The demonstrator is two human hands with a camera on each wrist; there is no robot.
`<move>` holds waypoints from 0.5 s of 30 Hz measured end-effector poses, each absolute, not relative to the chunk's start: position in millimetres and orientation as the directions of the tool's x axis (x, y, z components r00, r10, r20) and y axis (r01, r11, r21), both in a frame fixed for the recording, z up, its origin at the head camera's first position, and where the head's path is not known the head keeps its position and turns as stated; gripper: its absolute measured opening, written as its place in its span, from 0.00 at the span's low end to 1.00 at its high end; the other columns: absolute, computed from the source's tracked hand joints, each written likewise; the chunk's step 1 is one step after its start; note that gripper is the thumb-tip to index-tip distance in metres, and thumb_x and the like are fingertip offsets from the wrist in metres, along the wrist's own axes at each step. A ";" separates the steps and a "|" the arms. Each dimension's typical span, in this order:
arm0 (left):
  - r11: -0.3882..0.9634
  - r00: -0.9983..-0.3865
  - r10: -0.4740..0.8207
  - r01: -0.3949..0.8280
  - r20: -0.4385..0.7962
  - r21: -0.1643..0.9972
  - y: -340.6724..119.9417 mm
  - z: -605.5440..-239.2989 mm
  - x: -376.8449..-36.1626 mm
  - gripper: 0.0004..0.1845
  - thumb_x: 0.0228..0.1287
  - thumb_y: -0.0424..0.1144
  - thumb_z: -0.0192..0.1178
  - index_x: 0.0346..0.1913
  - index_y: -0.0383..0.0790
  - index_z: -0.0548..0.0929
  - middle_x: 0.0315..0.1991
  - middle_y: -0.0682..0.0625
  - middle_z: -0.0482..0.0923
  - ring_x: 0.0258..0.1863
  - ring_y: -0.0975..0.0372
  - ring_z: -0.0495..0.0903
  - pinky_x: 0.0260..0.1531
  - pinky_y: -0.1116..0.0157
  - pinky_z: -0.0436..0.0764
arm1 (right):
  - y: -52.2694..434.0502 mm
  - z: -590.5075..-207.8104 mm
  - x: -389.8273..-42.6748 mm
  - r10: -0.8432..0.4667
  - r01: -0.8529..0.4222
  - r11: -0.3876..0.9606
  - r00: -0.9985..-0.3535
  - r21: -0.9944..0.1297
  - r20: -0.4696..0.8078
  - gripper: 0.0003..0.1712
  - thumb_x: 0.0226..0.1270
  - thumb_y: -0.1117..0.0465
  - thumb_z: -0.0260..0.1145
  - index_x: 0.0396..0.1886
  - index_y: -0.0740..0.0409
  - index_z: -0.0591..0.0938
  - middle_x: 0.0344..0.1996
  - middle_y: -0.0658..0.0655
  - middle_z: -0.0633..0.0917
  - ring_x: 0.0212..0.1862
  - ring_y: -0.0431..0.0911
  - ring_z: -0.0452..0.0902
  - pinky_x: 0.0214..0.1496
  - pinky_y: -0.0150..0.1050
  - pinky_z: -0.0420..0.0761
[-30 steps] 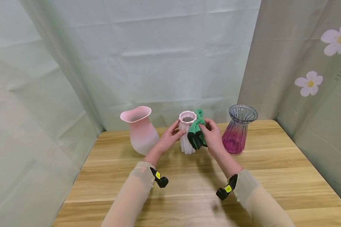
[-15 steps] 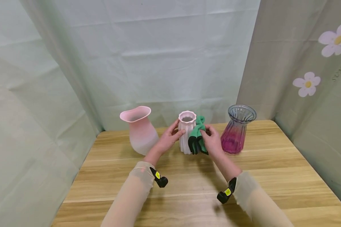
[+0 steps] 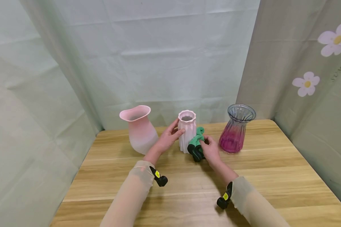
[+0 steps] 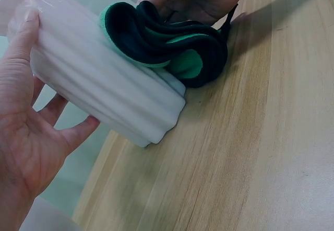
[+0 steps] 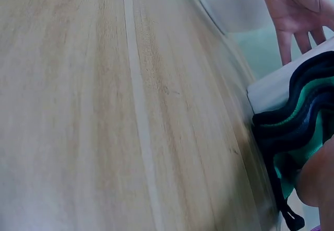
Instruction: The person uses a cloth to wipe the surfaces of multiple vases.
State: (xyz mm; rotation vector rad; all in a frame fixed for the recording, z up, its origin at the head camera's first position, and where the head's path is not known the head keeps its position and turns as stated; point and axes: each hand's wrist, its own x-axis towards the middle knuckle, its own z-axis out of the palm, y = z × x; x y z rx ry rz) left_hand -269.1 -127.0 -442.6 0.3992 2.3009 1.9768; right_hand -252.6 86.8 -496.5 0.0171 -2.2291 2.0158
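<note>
So the person's left hand (image 3: 167, 138) is wrapped around the side of a small white ribbed ceramic vase (image 3: 186, 132) standing upright near the back of the light wooden desk (image 3: 187, 189), thumb up by the rim and fingers curled round the body, which the left wrist view shows pretty clearly (image 4: 31, 131). The right hand (image 3: 209, 150) is pinching a bunched-up green and black cloth (image 3: 196, 145), looks like a work glove, pressed against the lower right side of that white vase, right down at desk level. In the left wrist view the cloth (image 4: 167, 43) sits squashed between the vase (image 4: 99, 79) and the right hand's fingers. The right wrist view is mostly desk surface, with the cloth's dark folds (image 5: 297, 131) at the edge and the left hand (image 5: 300, 11) off in the corner. To the left of the white vase there's a matte pink vase with a flared wavy lip (image 3: 139, 129), and to the right a fluted glass vase fading from clear to magenta (image 3: 236, 129), both standing apart from the hands. The backdrop is pale green fabric; the right-hand curtain (image 3: 315, 78) has white daisy prints and some sideways lettering that starts "SUMM", with the rest cut off.
</note>
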 end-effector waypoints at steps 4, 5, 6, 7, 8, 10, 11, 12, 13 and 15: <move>0.141 -0.963 0.250 0.141 0.103 0.980 -127.9 -442.5 -269.1 0.38 0.73 0.52 0.63 0.81 0.65 0.58 0.77 0.49 0.61 0.72 0.51 0.68 0.64 0.52 0.76 | 84.9 -496.6 -252.4 0.091 -0.101 0.079 -0.990 -0.992 0.108 0.14 0.73 0.67 0.63 0.52 0.72 0.80 0.48 0.65 0.82 0.52 0.51 0.74 0.51 0.31 0.74; 0.141 -0.962 0.252 0.142 0.103 0.980 -128.0 -442.6 -269.1 0.38 0.73 0.53 0.63 0.80 0.65 0.58 0.77 0.49 0.61 0.72 0.51 0.68 0.64 0.52 0.76 | 84.6 -496.4 -252.2 0.094 -0.098 0.079 -0.990 -0.992 0.105 0.14 0.74 0.66 0.63 0.52 0.72 0.80 0.48 0.64 0.81 0.52 0.51 0.74 0.53 0.32 0.74; 0.143 -0.962 0.254 0.141 0.101 0.980 -128.1 -442.6 -268.9 0.38 0.73 0.53 0.63 0.80 0.66 0.58 0.77 0.49 0.61 0.72 0.51 0.68 0.64 0.52 0.76 | 84.0 -495.8 -251.9 0.094 -0.097 0.075 -0.990 -0.992 0.104 0.14 0.74 0.67 0.63 0.53 0.72 0.79 0.49 0.65 0.81 0.53 0.51 0.73 0.55 0.35 0.74; 0.145 -0.961 0.256 0.141 0.101 0.979 -128.2 -442.6 -268.7 0.38 0.73 0.53 0.63 0.80 0.66 0.58 0.77 0.49 0.61 0.72 0.51 0.68 0.64 0.52 0.75 | 83.5 -494.9 -251.5 0.094 -0.094 0.070 -0.990 -0.993 0.101 0.14 0.74 0.66 0.62 0.53 0.72 0.79 0.50 0.65 0.81 0.54 0.51 0.73 0.57 0.37 0.74; 0.147 -0.961 0.257 0.140 0.099 0.979 -128.3 -442.7 -268.6 0.39 0.73 0.54 0.63 0.80 0.66 0.58 0.77 0.49 0.61 0.72 0.51 0.68 0.64 0.52 0.75 | 82.8 -493.5 -251.0 0.092 -0.095 0.070 -0.991 -0.993 0.101 0.14 0.75 0.66 0.61 0.53 0.71 0.78 0.51 0.65 0.80 0.55 0.52 0.73 0.59 0.40 0.74; 0.148 -0.961 0.260 0.139 0.097 0.979 -128.4 -443.1 -268.8 0.39 0.73 0.54 0.63 0.81 0.66 0.57 0.77 0.48 0.60 0.72 0.51 0.68 0.64 0.52 0.75 | 81.5 -489.4 -249.9 0.090 -0.100 0.055 -0.990 -0.993 0.104 0.14 0.75 0.66 0.60 0.54 0.70 0.78 0.53 0.65 0.79 0.56 0.53 0.72 0.61 0.44 0.73; 0.145 -0.960 0.262 0.138 0.097 0.980 -128.4 -443.1 -268.9 0.39 0.73 0.54 0.63 0.81 0.66 0.58 0.77 0.48 0.61 0.72 0.51 0.68 0.64 0.52 0.75 | 81.0 -486.8 -249.5 0.087 -0.102 0.048 -0.991 -0.994 0.106 0.14 0.76 0.65 0.60 0.55 0.68 0.77 0.54 0.65 0.79 0.57 0.53 0.72 0.62 0.45 0.72; 0.145 -0.960 0.263 0.141 0.099 0.979 -128.3 -443.1 -268.9 0.39 0.73 0.53 0.63 0.81 0.65 0.57 0.77 0.48 0.61 0.72 0.50 0.68 0.64 0.52 0.75 | 80.4 -483.9 -249.3 0.085 -0.108 0.043 -0.990 -0.993 0.111 0.14 0.76 0.65 0.59 0.56 0.68 0.77 0.55 0.65 0.79 0.57 0.53 0.72 0.62 0.45 0.72; 0.141 -0.959 0.265 0.144 0.103 0.980 -128.3 -443.0 -269.1 0.39 0.73 0.53 0.63 0.81 0.64 0.57 0.77 0.48 0.61 0.72 0.50 0.68 0.64 0.52 0.75 | 79.9 -480.8 -249.1 0.082 -0.114 0.035 -0.990 -0.993 0.117 0.13 0.77 0.65 0.59 0.56 0.67 0.76 0.55 0.64 0.78 0.57 0.53 0.72 0.61 0.45 0.71; 0.134 -0.958 0.266 0.150 0.110 0.980 -128.3 -443.0 -269.6 0.39 0.73 0.52 0.63 0.81 0.64 0.58 0.77 0.47 0.61 0.71 0.50 0.68 0.64 0.52 0.76 | 78.9 -473.4 -249.2 0.079 -0.129 0.010 -0.988 -0.992 0.130 0.13 0.78 0.65 0.58 0.56 0.65 0.75 0.55 0.63 0.77 0.56 0.52 0.72 0.59 0.43 0.71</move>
